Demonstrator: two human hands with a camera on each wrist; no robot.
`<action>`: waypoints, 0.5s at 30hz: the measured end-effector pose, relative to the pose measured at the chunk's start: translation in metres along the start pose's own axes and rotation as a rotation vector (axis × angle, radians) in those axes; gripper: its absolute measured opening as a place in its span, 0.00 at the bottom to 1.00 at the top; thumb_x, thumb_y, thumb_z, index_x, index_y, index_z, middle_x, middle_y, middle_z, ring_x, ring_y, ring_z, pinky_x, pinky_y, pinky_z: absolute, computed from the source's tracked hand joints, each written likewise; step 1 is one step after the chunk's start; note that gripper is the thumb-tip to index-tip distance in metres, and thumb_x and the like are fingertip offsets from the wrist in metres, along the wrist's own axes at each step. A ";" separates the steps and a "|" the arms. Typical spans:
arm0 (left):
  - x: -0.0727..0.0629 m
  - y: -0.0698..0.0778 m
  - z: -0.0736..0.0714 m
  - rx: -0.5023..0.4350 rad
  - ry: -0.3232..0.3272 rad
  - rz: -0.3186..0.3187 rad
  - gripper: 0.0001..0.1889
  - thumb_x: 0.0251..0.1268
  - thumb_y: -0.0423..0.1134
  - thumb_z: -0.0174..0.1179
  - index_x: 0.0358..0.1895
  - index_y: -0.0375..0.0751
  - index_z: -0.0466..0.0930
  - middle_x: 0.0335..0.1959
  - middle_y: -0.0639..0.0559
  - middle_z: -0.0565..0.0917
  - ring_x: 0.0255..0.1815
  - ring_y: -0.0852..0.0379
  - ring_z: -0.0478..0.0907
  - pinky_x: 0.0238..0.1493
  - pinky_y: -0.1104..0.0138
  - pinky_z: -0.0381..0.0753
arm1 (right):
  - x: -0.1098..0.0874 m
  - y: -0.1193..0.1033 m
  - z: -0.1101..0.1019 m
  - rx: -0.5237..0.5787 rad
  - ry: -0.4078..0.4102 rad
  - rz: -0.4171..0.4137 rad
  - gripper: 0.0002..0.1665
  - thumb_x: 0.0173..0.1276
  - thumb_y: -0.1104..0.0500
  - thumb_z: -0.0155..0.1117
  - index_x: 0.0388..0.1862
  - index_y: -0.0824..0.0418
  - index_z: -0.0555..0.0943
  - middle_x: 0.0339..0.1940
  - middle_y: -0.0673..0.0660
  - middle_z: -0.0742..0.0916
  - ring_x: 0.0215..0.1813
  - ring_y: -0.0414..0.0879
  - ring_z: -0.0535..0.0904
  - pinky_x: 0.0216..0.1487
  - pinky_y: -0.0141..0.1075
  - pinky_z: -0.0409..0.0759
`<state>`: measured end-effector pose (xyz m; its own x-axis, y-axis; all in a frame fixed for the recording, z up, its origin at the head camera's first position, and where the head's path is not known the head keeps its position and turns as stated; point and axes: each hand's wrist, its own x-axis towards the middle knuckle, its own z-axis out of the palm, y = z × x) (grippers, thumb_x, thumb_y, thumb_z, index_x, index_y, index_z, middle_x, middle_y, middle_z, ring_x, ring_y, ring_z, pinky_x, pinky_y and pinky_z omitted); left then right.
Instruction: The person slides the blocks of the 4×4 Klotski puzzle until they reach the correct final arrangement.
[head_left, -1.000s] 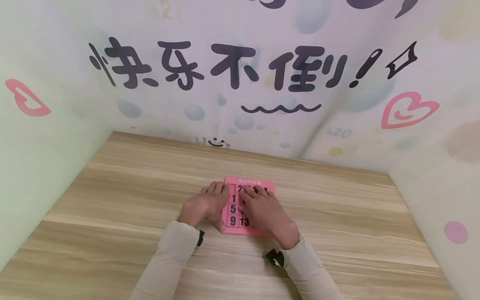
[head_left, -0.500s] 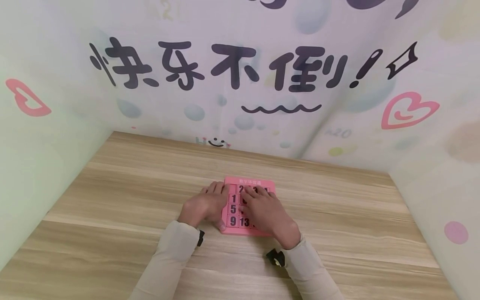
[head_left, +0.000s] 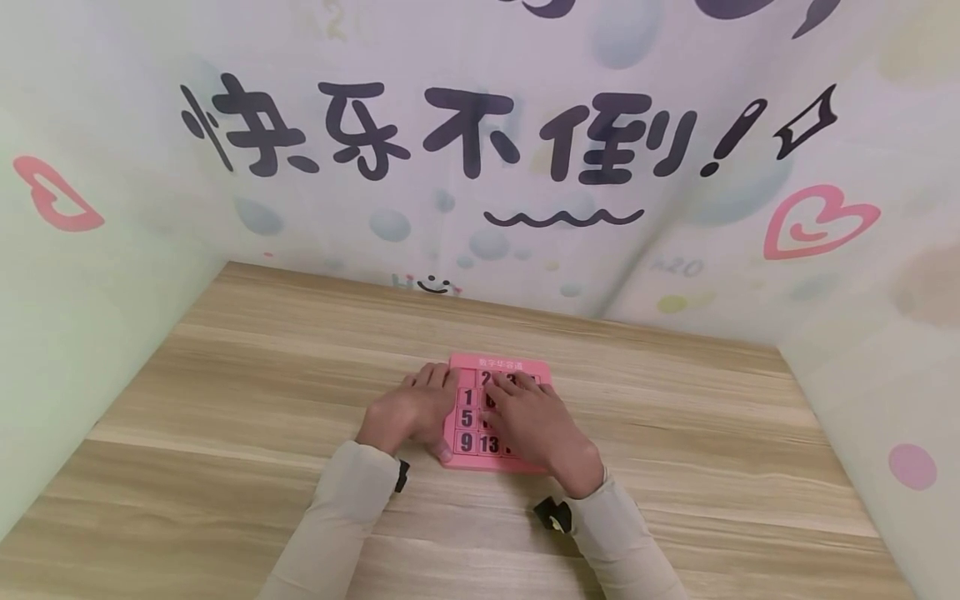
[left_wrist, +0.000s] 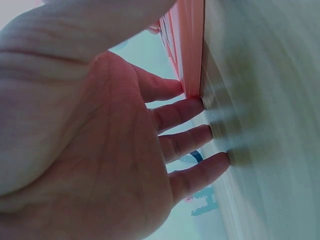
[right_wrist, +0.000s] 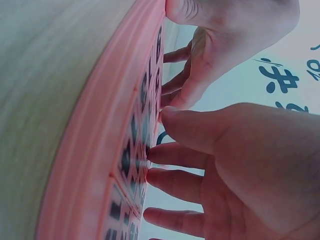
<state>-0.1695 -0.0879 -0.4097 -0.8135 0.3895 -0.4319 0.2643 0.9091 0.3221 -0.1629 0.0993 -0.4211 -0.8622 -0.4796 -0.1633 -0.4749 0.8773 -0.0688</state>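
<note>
Fingers (right_wrist: 182,186) spread, the right hand (head_left: 531,421) rests on the pink number puzzle (head_left: 467,419), the left hand (head_left: 411,410) against its side.

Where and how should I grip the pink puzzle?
The pink puzzle is probably best held by its left and right edges, one hand from each side: it lies flat on the table, and its thick side wall gives purchase. The left hand lies along one edge; the right hand covers some tiles.
</note>
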 end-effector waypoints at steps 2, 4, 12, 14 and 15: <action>0.000 0.000 0.000 -0.001 0.002 0.001 0.65 0.41 0.53 0.78 0.79 0.33 0.44 0.78 0.37 0.52 0.80 0.41 0.47 0.80 0.50 0.49 | 0.000 0.000 0.000 0.005 -0.002 0.006 0.31 0.78 0.43 0.51 0.73 0.55 0.71 0.76 0.54 0.71 0.77 0.57 0.63 0.72 0.59 0.66; 0.000 0.000 0.000 -0.002 0.005 0.003 0.65 0.41 0.53 0.78 0.79 0.33 0.44 0.78 0.37 0.52 0.80 0.41 0.47 0.80 0.50 0.49 | 0.000 0.000 0.000 0.005 -0.002 0.008 0.31 0.78 0.43 0.51 0.73 0.56 0.71 0.75 0.54 0.71 0.77 0.57 0.63 0.72 0.59 0.66; -0.001 0.000 0.000 0.008 0.010 0.007 0.66 0.41 0.53 0.79 0.79 0.33 0.44 0.78 0.36 0.52 0.80 0.41 0.47 0.80 0.50 0.49 | -0.001 0.000 -0.001 -0.023 -0.015 0.010 0.31 0.77 0.43 0.51 0.73 0.55 0.70 0.76 0.54 0.71 0.77 0.57 0.62 0.72 0.59 0.66; 0.000 0.000 0.000 0.013 0.010 0.008 0.66 0.40 0.53 0.79 0.79 0.33 0.44 0.78 0.36 0.52 0.80 0.41 0.47 0.80 0.50 0.49 | -0.001 -0.001 -0.001 -0.025 -0.019 0.018 0.31 0.77 0.43 0.51 0.73 0.55 0.70 0.76 0.54 0.71 0.77 0.57 0.62 0.72 0.59 0.66; 0.000 -0.001 0.001 0.014 0.010 0.009 0.66 0.40 0.53 0.79 0.79 0.33 0.44 0.78 0.36 0.53 0.80 0.41 0.47 0.80 0.50 0.49 | -0.001 -0.001 -0.001 -0.027 -0.023 0.021 0.31 0.77 0.43 0.51 0.73 0.55 0.70 0.76 0.54 0.71 0.78 0.57 0.62 0.73 0.59 0.66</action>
<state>-0.1691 -0.0885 -0.4103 -0.8163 0.3959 -0.4207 0.2784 0.9077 0.3139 -0.1623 0.0991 -0.4198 -0.8679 -0.4601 -0.1874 -0.4616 0.8863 -0.0385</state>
